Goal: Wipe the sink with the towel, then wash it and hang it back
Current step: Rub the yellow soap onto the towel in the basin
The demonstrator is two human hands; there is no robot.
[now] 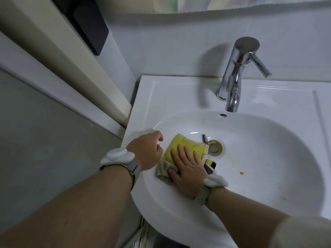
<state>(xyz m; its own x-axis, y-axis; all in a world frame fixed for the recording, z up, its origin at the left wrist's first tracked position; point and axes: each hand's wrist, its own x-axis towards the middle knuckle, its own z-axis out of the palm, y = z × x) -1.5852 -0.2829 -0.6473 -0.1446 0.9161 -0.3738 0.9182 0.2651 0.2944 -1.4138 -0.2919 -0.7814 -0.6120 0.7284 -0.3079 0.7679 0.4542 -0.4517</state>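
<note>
A yellow towel (186, 145) with grey and striped edges lies inside the white sink (259, 140), on its left slope just beside the brass drain (214, 148). My right hand (186, 167) presses flat on the towel with straight fingers spread over it. My left hand (146, 151) rests on the sink's left rim with its fingers loosely curled, holding nothing. Yellowish stains (242, 173) mark the basin to the right of the drain.
A chrome tap (236, 74) stands at the back of the sink, its spout over the basin and its lever pointing right. A tiled wall runs behind. A beige door frame (80, 68) and grey floor lie to the left.
</note>
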